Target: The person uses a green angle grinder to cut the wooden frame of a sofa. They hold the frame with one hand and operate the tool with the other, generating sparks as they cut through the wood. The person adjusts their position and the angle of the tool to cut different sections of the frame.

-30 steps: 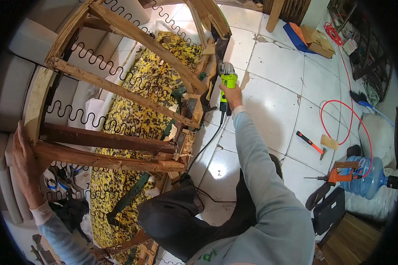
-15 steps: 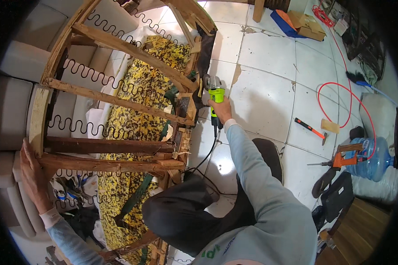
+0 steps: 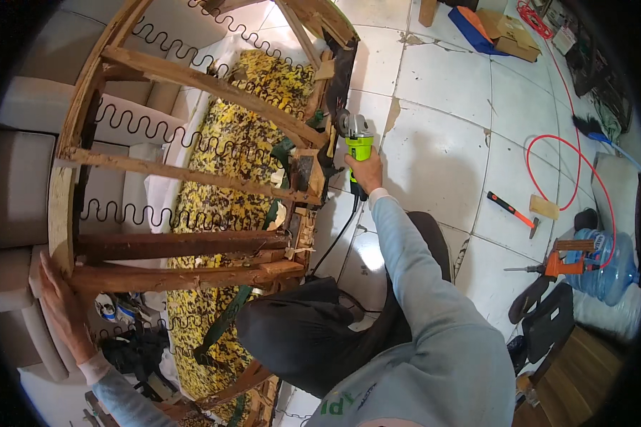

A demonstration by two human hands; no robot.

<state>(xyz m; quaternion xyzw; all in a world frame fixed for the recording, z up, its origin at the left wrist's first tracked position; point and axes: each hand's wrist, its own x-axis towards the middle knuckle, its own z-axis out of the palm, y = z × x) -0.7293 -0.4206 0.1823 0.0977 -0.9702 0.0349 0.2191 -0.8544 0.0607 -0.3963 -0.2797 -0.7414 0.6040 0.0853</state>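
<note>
Pressing flat against the curved wooden frame (image 3: 192,174) at lower left, the left hand (image 3: 63,306) lies open on its rim beside grey cushions (image 3: 18,188). At right edge, a blue water jug (image 3: 605,263) lies on the floor; its contents cannot be told. Mid-frame, the right hand (image 3: 367,171) is wrapped tight around a green angle grinder (image 3: 356,139), its disc at the frame's right edge. Beyond, white tiled floor (image 3: 441,142) stretches open toward a cardboard box (image 3: 509,35) at upper right, contents hidden.
</note>
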